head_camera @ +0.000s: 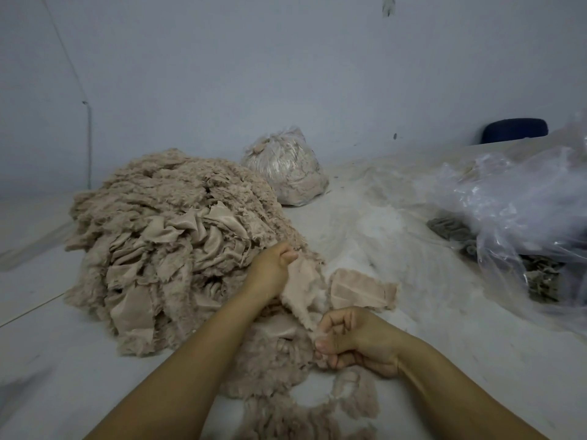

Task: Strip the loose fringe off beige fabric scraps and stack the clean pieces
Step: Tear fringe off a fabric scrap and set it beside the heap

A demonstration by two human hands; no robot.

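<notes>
Left hand: the left hand (273, 268) is curled tight round the top end of a beige scrap (300, 282), holding it up just beside the big heap.
Right hand: the right hand (352, 339) pinches the scrap's lower edge between thumb and bent fingers — fluffy fringe shows at that edge, so I'd judge the stripping of this piece is under way.
Scrap in work: stretched between the two hands, above the surface (444, 328), near the front of the heap.
Done so far: one flat, clean-looking piece (360, 292) lies just right of the held scrap — whether more lie under it I cannot tell. Pulled fringe (305, 404) is strewn in front of the person.
Left to do: the large heap of fringed scraps (165, 236) on the left looks barely dented, so most of the job seems ahead.
Around: a stuffed clear bag (286, 168) behind the heap, and loose clear plastic (521, 204) on the right.
</notes>
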